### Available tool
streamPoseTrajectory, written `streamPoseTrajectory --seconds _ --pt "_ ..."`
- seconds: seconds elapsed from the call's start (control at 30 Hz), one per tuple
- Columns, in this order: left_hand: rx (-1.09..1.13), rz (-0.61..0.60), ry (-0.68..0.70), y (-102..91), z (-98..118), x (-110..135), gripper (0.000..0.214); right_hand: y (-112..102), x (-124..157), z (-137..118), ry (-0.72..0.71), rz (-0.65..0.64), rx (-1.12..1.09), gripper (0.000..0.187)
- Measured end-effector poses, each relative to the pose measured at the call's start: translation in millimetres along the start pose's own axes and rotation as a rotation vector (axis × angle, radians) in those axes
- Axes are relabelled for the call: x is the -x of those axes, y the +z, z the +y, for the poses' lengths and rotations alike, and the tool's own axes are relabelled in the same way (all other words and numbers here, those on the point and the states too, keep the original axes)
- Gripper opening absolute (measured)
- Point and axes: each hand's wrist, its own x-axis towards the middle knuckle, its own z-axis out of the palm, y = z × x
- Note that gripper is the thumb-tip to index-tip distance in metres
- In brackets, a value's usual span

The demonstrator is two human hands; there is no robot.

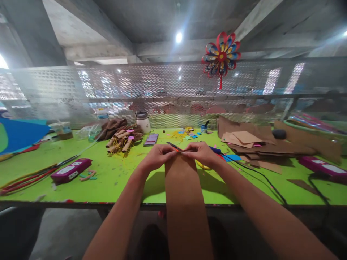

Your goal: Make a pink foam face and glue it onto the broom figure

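Observation:
A long strip of brown kraft paper (187,213) runs from the bottom of the view up to both hands, over the table's front edge. Its far end is pinched between the fingers and thumb of my left hand (159,157) and of my right hand (200,153). That end looks folded or curled over, with the thumbs close together on it. Just beyond the fingertips lies a dark pointed blade (172,145), perhaps of scissors; the rest of it is hidden. A blue-handled tool (215,150) with a black cord lies right beside my right hand.
On the green table (114,187), paper rolls (121,141), a phone (151,139) and a purple power strip (72,170) lie left. Brown paper sheets (252,144) and another purple power strip (324,168) are right. A mesh screen (151,86) stands behind; a pinwheel (221,56) hangs there.

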Motion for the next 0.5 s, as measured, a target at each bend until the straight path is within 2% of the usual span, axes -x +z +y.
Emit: streamPoseTrajectory --seconds 0.13,0.3,0.5 --pt "-0.014 -0.026 -0.016 -3.2 0 0 0.023 -3 0 6 -0.002 -0.003 -0.008 0.024" --pt "-0.001 -0.094 -0.079 -11.2 -9 2 0.026 -3 1 4 0.072 -0.005 -0.083 0.025" --pt "0.078 -0.140 -0.062 -18.8 -15 3 0.024 -8 1 -1 0.057 -0.037 -0.083 0.022"
